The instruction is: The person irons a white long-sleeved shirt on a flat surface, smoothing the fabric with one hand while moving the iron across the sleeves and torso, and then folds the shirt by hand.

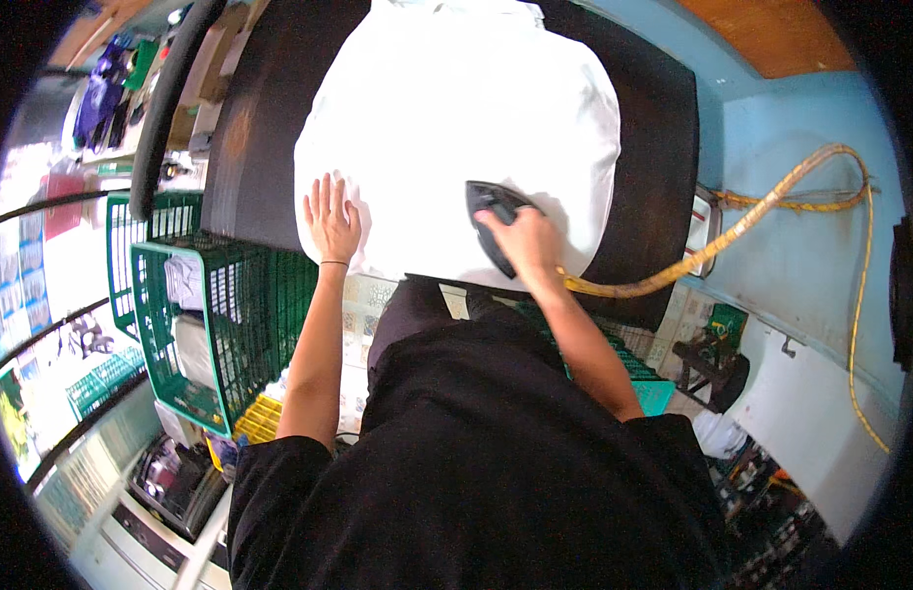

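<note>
A white garment (456,133), probably a shirt, lies spread over a dark padded ironing table (268,147). On its lower left part my left hand (334,225) rests palm down, fingers apart, holding nothing. My right hand (528,240) grips the handle of a dark clothes iron (493,254), which sits on the lower right part of the cloth with its tip pointing up and left. A yellow wrapped hose or cord (670,276) runs from beside my right wrist towards the wall on the right. The iron's soleplate is hidden.
Green plastic crates (220,332) with folded cloth inside stand left of the table. A yellow basket (258,419) is below them. A light blue wall (788,243) bounds the right side, and a turquoise crate (654,397) sits under my right arm. The cord loops in the air at right.
</note>
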A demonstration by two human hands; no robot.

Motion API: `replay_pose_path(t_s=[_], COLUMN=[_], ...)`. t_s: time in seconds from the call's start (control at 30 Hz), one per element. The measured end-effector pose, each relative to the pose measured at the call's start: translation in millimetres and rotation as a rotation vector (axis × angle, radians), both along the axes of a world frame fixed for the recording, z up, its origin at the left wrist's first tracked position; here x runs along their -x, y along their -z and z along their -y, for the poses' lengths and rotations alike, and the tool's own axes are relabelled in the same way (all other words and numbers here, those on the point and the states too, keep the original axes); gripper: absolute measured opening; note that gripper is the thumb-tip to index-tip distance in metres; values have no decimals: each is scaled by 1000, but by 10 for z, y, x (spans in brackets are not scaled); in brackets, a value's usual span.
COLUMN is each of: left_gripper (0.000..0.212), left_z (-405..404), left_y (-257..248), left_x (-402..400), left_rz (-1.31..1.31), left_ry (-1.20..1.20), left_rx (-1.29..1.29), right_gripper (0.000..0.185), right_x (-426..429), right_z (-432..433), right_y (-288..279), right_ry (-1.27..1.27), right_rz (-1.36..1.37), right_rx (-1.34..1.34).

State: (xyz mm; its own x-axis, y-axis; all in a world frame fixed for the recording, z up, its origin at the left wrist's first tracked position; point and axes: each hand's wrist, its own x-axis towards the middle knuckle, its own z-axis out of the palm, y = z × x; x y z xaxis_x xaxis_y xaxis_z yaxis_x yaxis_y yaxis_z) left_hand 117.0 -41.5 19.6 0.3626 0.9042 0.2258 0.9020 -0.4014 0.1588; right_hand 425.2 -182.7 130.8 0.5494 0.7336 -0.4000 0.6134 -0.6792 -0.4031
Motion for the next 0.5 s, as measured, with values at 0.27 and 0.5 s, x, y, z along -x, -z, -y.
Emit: replay_pose_path(t_s=[0.27,0.5], left_gripper=[56,62], left_z=[-314,-344], left_y=[-2,-31], left_x=[-225,-231], left_rz=[-117,-84], left_ry=[222,233], left_rx=[191,226], right_gripper=[77,89], right_x=[487,-483], right_z=[-598,12], right_y=[-73,-107], right_ry=[104,577], right_rz=[67,224], right_rx=[138,236])
